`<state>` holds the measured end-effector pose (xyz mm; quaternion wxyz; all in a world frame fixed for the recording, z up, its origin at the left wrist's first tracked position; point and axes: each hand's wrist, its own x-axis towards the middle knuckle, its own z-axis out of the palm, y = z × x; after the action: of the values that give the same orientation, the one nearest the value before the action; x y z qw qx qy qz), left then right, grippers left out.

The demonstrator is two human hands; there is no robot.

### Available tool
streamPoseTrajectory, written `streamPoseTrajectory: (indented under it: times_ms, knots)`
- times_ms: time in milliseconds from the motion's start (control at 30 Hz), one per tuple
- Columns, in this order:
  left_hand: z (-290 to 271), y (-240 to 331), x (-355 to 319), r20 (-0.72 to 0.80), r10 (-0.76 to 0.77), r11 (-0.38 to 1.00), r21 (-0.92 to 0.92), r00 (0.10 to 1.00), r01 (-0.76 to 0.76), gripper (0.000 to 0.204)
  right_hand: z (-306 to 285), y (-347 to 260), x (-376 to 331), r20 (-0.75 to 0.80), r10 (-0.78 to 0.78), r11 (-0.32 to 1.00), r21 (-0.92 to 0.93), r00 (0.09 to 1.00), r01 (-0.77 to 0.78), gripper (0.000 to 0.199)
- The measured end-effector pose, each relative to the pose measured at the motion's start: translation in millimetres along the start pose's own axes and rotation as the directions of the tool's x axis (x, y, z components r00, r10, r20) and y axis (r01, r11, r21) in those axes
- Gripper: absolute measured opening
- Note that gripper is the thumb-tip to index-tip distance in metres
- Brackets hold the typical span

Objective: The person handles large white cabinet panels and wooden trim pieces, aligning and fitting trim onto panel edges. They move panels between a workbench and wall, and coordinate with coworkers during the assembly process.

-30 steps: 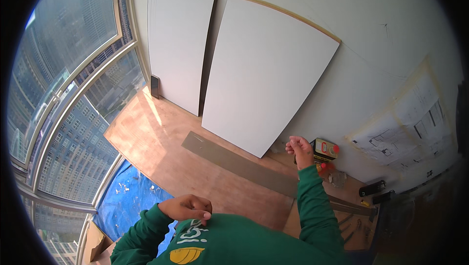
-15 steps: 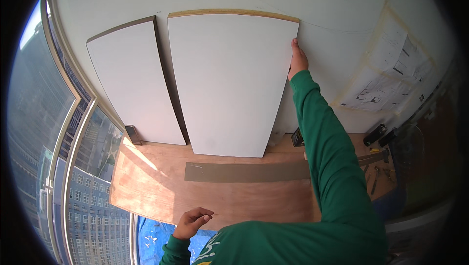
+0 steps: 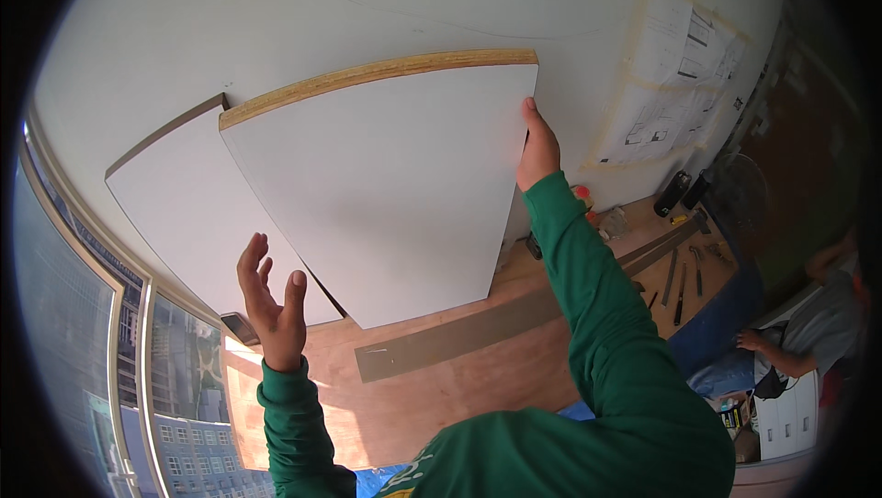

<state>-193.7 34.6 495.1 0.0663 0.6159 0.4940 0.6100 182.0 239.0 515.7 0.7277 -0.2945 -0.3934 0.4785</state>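
From the head camera, the right hand grips the right edge of a large white panel, fingers wrapped behind the edge and thumb on the face, near the upper right corner. The panel stands tilted against the white wall, its raw plywood top edge showing tan, its lower corner down on the plywood floor. The left hand is raised in front of the panel's lower left part, open with fingers spread and palm turned toward the board; whether it touches the face cannot be told.

Behind and to the left, a second white panel leans on the same wall, partly covered by the first. A long grey strip lies flat on the floor below the panels. Paper drawings are taped to the wall at the right, and hand tools lie on the floor beneath them. At the far right another person crouches beside a blue sheet.
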Motion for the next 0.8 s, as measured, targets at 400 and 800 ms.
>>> streamPoseTrajectory:
  times_ms: [400, 800]
  knots:
    - [8.5, 30.4, 137.5, -0.32, -0.206, 0.859, -0.511, 0.925, 0.014, 0.028, 45.9, -86.7, -36.7, -0.117, -0.296, 0.94, -0.211, 0.948, 0.267, 0.053]
    - [0.1, 33.6, 128.9, -0.293, -0.179, 0.846, -0.533, 0.939, -0.004, 0.022, 36.6, -79.3, -50.0, -0.237, -0.418, 0.887, -0.318, 0.877, 0.336, 0.054]
